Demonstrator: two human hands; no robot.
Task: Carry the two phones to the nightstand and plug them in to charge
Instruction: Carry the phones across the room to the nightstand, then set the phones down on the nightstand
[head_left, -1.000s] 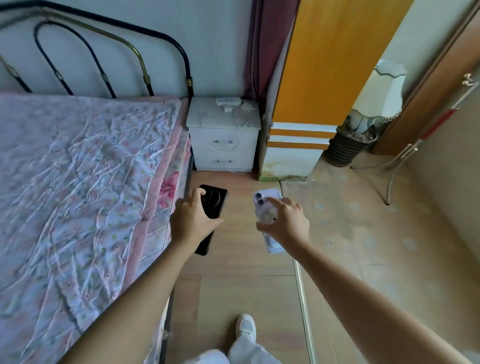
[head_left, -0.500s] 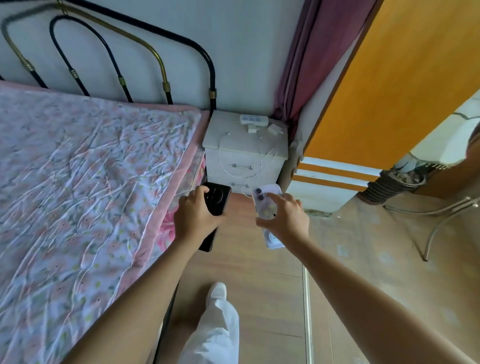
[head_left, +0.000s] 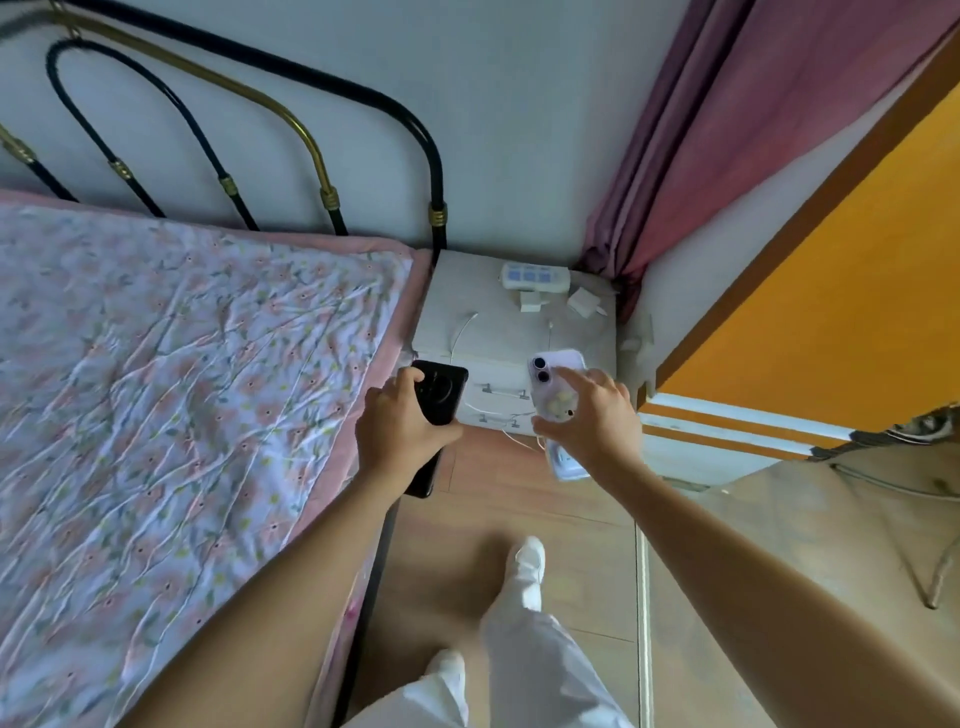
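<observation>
My left hand (head_left: 401, 426) grips a black phone (head_left: 441, 389), back side up with a round camera ring. My right hand (head_left: 592, 421) holds a lilac phone (head_left: 553, 384) in a clear case, its two lenses pointing at me. Both phones hover in front of the white nightstand (head_left: 467, 296), level with its front edge. On the nightstand's back lies a white power strip (head_left: 535, 276) with two white chargers (head_left: 530, 301) by it. White cables (head_left: 460, 332) run across the top and hang over the drawers.
A bed with a flowery sheet (head_left: 182, 389) and a black and brass metal headboard (head_left: 270, 119) fills the left. An orange cabinet (head_left: 831, 291) and a purple curtain (head_left: 727, 114) stand right of the nightstand. My white-trousered legs and shoes (head_left: 527, 566) are on the wooden floor.
I have walked closer to the nightstand, which now appears larger and right behind the phones. Both hands still hold their phones in the same way.
</observation>
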